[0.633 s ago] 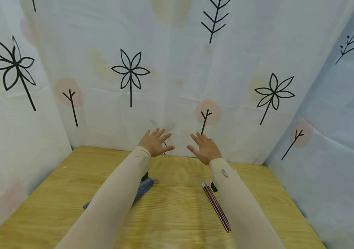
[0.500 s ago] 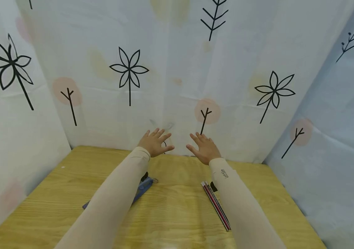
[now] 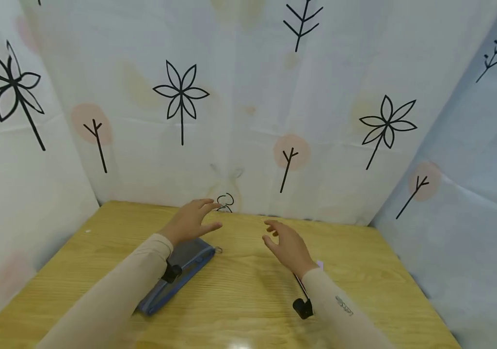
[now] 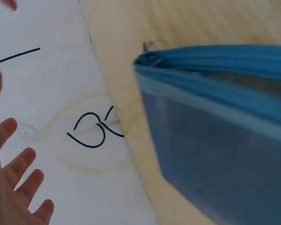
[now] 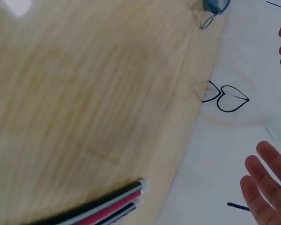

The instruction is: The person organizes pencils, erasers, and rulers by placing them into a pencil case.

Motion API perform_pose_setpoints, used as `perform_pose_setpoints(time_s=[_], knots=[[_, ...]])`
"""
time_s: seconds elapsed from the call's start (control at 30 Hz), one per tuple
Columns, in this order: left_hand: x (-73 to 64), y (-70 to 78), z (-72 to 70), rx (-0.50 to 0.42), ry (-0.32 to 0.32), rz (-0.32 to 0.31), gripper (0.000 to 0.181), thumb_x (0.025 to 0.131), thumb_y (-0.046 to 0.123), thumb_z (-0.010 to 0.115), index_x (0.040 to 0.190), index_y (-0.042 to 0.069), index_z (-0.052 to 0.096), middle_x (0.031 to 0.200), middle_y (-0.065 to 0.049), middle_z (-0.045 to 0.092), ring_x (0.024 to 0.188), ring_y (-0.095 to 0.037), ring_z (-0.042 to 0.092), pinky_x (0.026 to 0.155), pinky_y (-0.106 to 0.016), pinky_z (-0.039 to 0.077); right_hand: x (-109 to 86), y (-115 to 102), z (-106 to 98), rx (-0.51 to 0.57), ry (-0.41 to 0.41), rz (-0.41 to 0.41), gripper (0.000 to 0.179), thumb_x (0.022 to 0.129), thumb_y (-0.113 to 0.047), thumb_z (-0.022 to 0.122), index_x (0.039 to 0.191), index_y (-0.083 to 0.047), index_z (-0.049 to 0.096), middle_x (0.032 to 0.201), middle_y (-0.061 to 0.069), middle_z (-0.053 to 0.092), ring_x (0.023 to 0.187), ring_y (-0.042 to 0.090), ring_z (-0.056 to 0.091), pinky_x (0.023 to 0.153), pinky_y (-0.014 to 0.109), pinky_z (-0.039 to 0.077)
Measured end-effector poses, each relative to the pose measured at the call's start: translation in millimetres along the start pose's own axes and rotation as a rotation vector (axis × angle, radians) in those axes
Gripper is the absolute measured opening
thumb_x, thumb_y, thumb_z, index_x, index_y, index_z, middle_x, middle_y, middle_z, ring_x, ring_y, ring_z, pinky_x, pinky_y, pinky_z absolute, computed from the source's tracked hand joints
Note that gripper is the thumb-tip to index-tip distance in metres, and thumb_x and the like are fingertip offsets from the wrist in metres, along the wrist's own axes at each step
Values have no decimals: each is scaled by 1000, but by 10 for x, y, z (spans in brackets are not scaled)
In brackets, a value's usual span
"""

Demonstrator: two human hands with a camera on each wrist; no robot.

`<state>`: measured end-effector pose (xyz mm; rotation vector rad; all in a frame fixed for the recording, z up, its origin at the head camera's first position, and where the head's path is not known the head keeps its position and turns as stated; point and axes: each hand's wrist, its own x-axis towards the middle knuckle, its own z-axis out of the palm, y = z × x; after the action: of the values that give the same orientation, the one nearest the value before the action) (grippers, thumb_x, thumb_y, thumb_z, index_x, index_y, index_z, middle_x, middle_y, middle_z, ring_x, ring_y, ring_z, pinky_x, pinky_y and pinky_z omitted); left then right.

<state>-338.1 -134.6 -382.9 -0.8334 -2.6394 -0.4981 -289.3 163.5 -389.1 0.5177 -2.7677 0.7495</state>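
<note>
A blue zippered pouch with see-through sides [image 3: 190,253] lies on the left part of the wooden table. Over its far end hovers my left hand [image 3: 192,222], fingers loosely extended and holding nothing. In the left wrist view the pouch [image 4: 215,140] fills the right side, with a gap showing between its blue top edges. My right hand [image 3: 291,247] hangs above the table on the right, fingers slightly bent around nothing. Beneath it lie several slim pencils [image 5: 105,206], side by side; in the head view the hand and sleeve hide most of them.
A yellow wood-grain table [image 3: 239,281] spans the area. White printed cloth [image 3: 239,97] hangs behind it and on both sides. A small lilac object [image 3: 320,264] peeks out beside the right wrist. Black wrist cameras sit under both forearms.
Both hands have come back from the cloth toward me and lower, left hand leftward over the pouch, right over the pencils. Their fingers have relaxed from spread. More of the pouch shows.
</note>
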Motion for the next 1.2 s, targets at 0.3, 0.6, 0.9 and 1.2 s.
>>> perform_pose_setpoints(time_s=[0.3,0.6,0.9,1.2], knots=[[-676,116,17,37,67,-22,58,86,50,70,132,16,61,130,-8,60,117,-33,58,96,-54,48,-604,69,-13,100,-21,180,43,95,-31,65,134,-13,58,108,1,67,86,10,59,72,32,52],[-1066,244,-6,48,82,-43,56,84,54,71,128,20,64,126,-3,62,112,-28,62,87,-49,54,-858,187,-26,-42,-1,170,25,92,-21,68,114,-9,69,93,-4,66,70,5,54,60,26,47],[-1228,182,87,86,127,-40,55,78,42,81,126,21,65,105,2,65,82,-12,64,64,-29,53,-955,385,9,-190,67,165,23,89,-17,72,107,-4,71,84,1,62,65,8,47,50,20,39],[-1348,137,169,2,90,-140,50,79,41,80,124,24,66,96,9,59,63,2,46,50,-18,38,-941,487,3,-166,19,206,25,88,-15,72,110,-3,69,76,-3,53,57,7,42,47,21,35]])
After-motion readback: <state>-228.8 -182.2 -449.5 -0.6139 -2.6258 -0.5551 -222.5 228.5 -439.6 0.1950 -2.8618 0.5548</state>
